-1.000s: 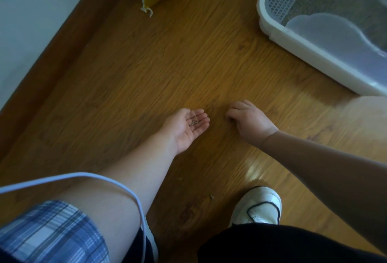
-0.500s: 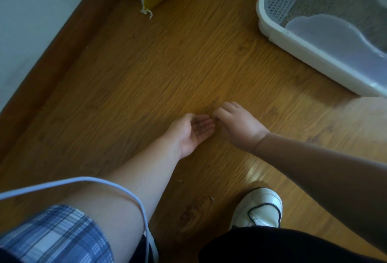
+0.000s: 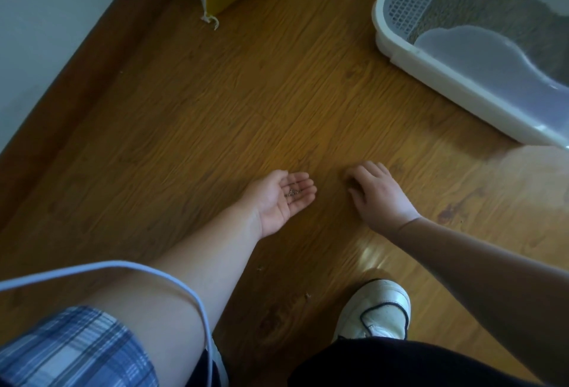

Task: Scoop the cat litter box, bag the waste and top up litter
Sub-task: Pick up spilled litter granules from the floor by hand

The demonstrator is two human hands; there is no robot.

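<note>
Left hand (image 3: 283, 198) lies palm-up and open on the floor (image 3: 191, 127), cupping a few litter grains (image 3: 292, 192); right hand (image 3: 374, 194) is palm-down just beside it, fingers curled, nothing visibly gripped. Litter box (image 3: 437, 78) sits well apart, far right. Best keep that palm level, sweep strays toward it, then tip them into the box.

You kneel on a brown wood-grain floor (image 3: 215, 103), glossy where light glares at lower right. The white smooth plastic litter box (image 3: 437, 78) at upper right has a perforated grid insert and a translucent matt plastic shield; its grey litter looks coarse and granular. Your checked blue cloth sleeve (image 3: 61, 352) sits lower left; your white shoe (image 3: 375, 309) looks smooth, slightly shiny.
</note>
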